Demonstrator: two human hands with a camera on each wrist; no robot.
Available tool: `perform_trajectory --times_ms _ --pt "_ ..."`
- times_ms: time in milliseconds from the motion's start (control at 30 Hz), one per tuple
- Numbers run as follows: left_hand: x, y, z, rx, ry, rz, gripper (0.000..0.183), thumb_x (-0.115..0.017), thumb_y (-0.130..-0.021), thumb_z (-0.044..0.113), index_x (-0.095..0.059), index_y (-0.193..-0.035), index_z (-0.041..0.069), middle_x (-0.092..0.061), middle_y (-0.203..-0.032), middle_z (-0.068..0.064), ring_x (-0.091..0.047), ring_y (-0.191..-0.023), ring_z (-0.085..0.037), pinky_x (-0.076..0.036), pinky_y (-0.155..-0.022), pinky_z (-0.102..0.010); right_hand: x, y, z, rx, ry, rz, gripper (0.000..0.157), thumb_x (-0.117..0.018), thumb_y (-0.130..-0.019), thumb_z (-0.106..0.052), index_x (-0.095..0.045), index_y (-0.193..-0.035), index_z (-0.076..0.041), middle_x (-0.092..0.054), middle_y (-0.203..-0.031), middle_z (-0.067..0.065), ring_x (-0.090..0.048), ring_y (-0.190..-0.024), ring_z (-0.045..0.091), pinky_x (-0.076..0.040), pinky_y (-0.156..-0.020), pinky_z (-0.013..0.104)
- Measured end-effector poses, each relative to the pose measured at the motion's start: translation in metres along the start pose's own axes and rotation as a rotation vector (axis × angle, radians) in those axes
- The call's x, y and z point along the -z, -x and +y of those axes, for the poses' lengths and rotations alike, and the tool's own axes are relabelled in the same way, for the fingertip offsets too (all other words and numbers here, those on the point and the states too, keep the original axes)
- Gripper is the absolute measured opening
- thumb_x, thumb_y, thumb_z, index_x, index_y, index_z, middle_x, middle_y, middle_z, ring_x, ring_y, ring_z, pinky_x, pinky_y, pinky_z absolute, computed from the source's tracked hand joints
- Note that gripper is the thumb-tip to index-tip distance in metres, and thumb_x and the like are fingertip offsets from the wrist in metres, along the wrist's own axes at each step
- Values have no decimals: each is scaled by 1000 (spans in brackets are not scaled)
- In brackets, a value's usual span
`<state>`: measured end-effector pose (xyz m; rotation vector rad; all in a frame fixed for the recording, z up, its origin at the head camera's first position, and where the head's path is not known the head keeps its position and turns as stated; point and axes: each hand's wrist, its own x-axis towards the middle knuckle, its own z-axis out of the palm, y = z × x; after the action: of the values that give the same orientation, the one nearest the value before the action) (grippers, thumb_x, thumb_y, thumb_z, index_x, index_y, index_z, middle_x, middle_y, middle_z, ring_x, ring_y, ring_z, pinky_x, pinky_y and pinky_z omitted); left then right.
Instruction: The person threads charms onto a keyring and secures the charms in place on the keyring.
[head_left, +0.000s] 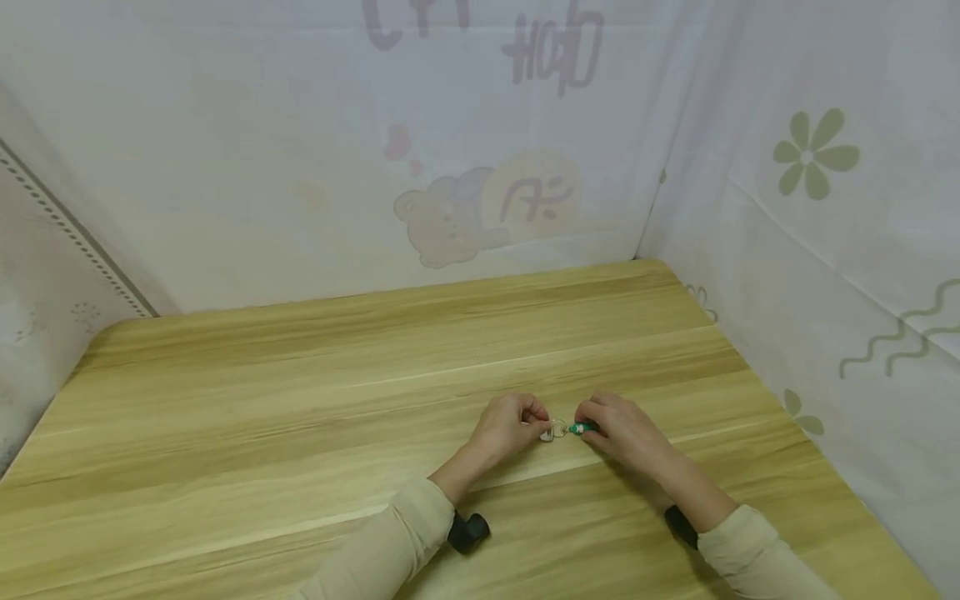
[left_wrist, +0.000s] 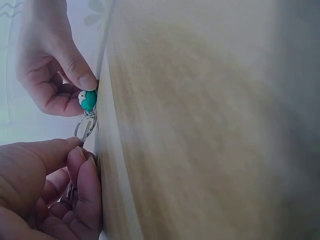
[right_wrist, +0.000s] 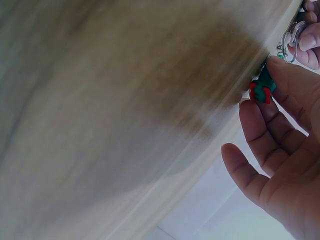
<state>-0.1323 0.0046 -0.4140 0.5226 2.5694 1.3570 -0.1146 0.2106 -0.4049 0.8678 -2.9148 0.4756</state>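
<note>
Just right of the table's middle, my two hands are at work on one keychain. My left hand [head_left: 504,431] pinches the metal key ring [left_wrist: 89,129] between thumb and fingertips. A small metal piece [left_wrist: 69,191], too hidden to name, shows among the left fingers. From the ring, a short link leads to a small green figure charm [left_wrist: 87,101] with a white patch and, in the right wrist view, red parts. My right hand [head_left: 628,431] holds this charm between thumb and forefinger, its other fingers loosely bent. Both hands are low over the tabletop.
The wood-grain table [head_left: 262,433] has rounded back corners. Pale printed cloth [head_left: 262,167] hangs behind it and along both sides. A black wrist camera [head_left: 468,532] is on the left wrist, and another black camera [head_left: 681,527] on the right.
</note>
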Motion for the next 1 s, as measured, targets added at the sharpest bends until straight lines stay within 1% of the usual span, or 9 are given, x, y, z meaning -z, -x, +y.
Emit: perform_trajectory --times_ms 267,367,400,500,600,633,733,867,1000 --pt "0 1 -2 -6 -9 10 4 -70 -82 11 -69 -82 6 -66 -74 2 -54 -67 -4 -42 -60 -18 -1 1 1 14 12 11 16 -77 -75 -10 -63 -82 -13 -58 -82 -4 -54 -74 9 -46 -64 24" --pt "1 2 -2 -19 -9 19 3 -70 -82 9 -68 -81 6 -65 -72 4 -53 -65 -4 -42 -60 -19 -2 1 1 16 14 14 17 -78 -75 -10 -63 -83 -13 -58 -82 -4 -54 -75 10 -46 -64 24" --pt "2 3 -1 -40 -17 28 3 -70 -81 8 -68 -80 6 -64 -70 5 -53 -64 -3 -42 -59 -18 -2 1 1 16 14 15 17 -78 -74 -10 -63 -83 -13 -58 -82 -4 -54 -75 10 -47 -65 24" --pt "4 5 0 -58 -22 37 4 -70 -80 5 -66 -78 7 -62 -68 6 -51 -61 -2 -43 -57 -18 -2 1 0 11 9 14 17 -78 -74 -10 -63 -83 -13 -58 -83 -4 -54 -75 10 -47 -65 25" --pt "4 4 -1 -45 -30 34 4 -70 -80 5 -67 -80 6 -63 -70 4 -52 -62 -3 -43 -58 -17 -2 0 0 7 1 12 17 -78 -74 -9 -63 -83 -13 -59 -83 -3 -54 -76 10 -47 -66 25" --pt "4 4 -2 -27 -25 27 3 -70 -80 5 -67 -81 6 -63 -71 3 -52 -63 -4 -44 -59 -18 -3 0 -1 5 -1 10 17 -78 -74 -9 -63 -84 -13 -59 -84 -3 -54 -76 10 -47 -66 25" --pt "5 4 -4 -12 -48 27 3 -71 -81 8 -68 -82 7 -64 -73 2 -53 -65 -4 -44 -60 -18 -2 -1 -1 2 -5 7 18 -78 -74 -9 -63 -84 -13 -58 -84 -4 -54 -77 10 -47 -66 25" --pt "6 4 -6 -4 -83 39 3 -71 -82 11 -68 -82 10 -64 -74 4 -53 -66 -3 -43 -61 -18 -2 -1 0 2 -6 5 18 -78 -74 -9 -63 -84 -13 -58 -83 -4 -53 -77 10 -47 -66 25" --pt "8 5 -7 -3 -100 45 3 -71 -82 12 -68 -83 11 -64 -74 5 -52 -66 -4 -43 -61 -18 -2 -1 0 2 -6 4 18 -78 -74 -8 -63 -84 -13 -58 -84 -4 -54 -77 10 -48 -67 25"
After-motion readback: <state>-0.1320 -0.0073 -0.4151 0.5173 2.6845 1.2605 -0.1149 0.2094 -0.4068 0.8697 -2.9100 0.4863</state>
